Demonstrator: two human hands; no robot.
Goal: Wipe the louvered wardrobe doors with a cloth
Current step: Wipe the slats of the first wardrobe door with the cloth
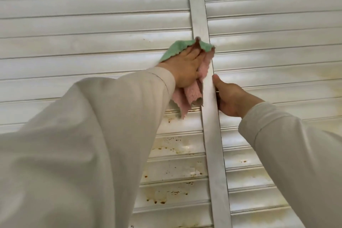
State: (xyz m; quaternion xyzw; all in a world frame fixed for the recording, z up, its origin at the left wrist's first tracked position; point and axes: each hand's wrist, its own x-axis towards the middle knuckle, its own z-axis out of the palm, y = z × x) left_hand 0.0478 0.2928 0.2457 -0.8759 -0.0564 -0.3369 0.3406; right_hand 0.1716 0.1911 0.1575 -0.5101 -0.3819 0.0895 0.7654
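Wiping was mid-stroke on the left door [96, 24], high up near its inner edge. Left hand [182, 66] pressed a green-and-pink cloth [192, 72] flat against the slats, fingers extended up toward 12 o'clock, cloth bunched under the palm; green part stuck out at 11–12 o'clock of the hand, pink folds hung down at 6 o'clock. Whether the thumb pinched the cloth, can't tell.

Right hand [230, 98] sat at 4 o'clock of the left hand, just across the vertical stile [210, 116]. Thumb lay up the stile's right edge, fingers seemingly hooked behind it — looked like it was gripping the edge to steady the door. Fingertips hidden.

Cloth touched the stile's left edge and overlapped it at the top corner.

Judgement: upper slats looked fairly clean; the dirty zone was at 6 o'clock of the cloth, brown specks and yellowish stains [172, 168] across several lower slats of the left door. Right door [277, 33] showed faint yellow patches at 3–5 o'clock.

Next move likely calls for dragging the cloth down toward 6 o'clock, slat by slat, with firm pressure into the grooves, right hand holding the door against the push. Spots may need repeated passes.
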